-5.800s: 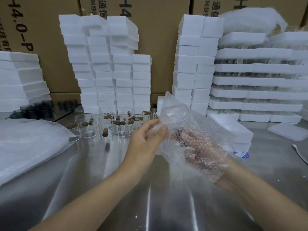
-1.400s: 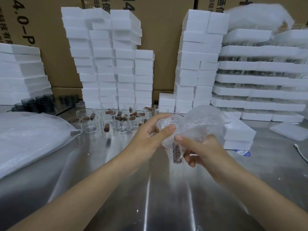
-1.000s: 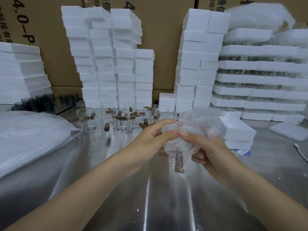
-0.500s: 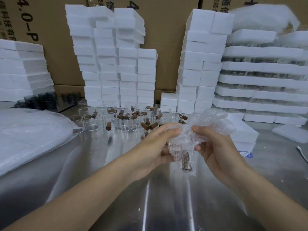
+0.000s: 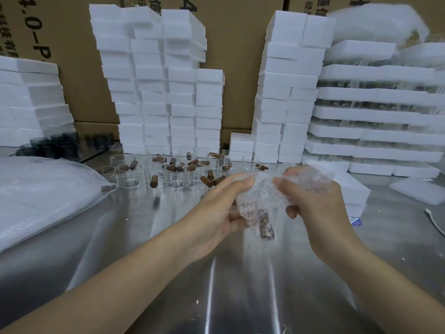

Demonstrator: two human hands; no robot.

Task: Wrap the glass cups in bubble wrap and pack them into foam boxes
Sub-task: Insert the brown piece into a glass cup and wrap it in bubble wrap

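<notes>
Both grips, left hand (image 5: 216,213) and right hand (image 5: 317,203), pinch the bubble wrap (image 5: 263,197) between them, a brown stopper (image 5: 266,227) seemingly inside.

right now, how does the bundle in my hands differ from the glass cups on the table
The bundle is covered in bubble wrap; the glass cups stand bare. The bundle is held above the table between the left hand and right hand; the glass cups rest on it. Shared: a brown stopper shows through the bundle, and brown stoppers sit among the glass cups.
</notes>
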